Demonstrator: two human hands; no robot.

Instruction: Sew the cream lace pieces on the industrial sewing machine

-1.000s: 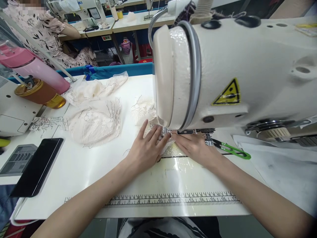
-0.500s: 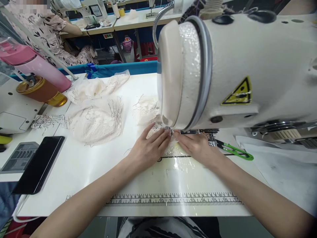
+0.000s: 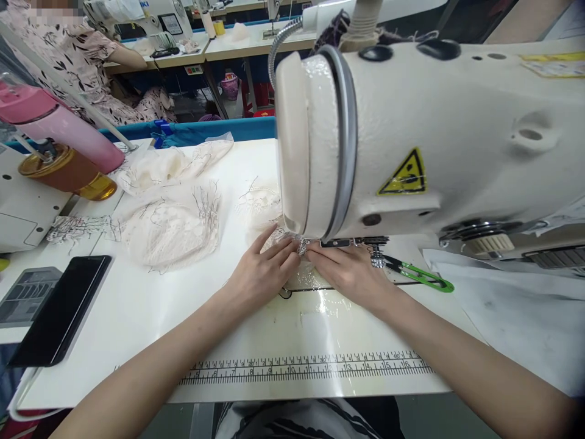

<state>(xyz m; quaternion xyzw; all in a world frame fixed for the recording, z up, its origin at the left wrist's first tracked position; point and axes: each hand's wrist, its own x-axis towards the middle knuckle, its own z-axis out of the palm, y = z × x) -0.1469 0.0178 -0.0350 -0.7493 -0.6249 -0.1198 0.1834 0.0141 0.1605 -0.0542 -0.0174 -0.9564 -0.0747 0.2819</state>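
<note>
Under the sewing machine head [image 3: 315,146], a narrow piece of patterned lace [image 3: 302,246] shows between my fingertips. My left hand [image 3: 262,268] is closed on its left part, with one outer finger spread away over the pale fabric. From the right, my right hand [image 3: 350,274] keeps its fingers pressed together at the lace edge, beside the presser foot area. The machine head hides the needle and part of the cloth. Behind my left hand lies pale lace fabric [image 3: 261,204] with loose dark threads.
Green-handled thread snips [image 3: 425,277] lie right of my right hand. Leftward are a lace bundle [image 3: 171,235], a black phone [image 3: 64,308], an amber cup [image 3: 68,174] and a pink bottle [image 3: 64,125]. A printed ruler [image 3: 306,367] runs along the front edge. Another person [image 3: 77,67] sits beyond.
The whole view has shifted, so the machine and table sit slightly further left. Both hands stay at the lace under the machine head, with little visible change in their hold.
</note>
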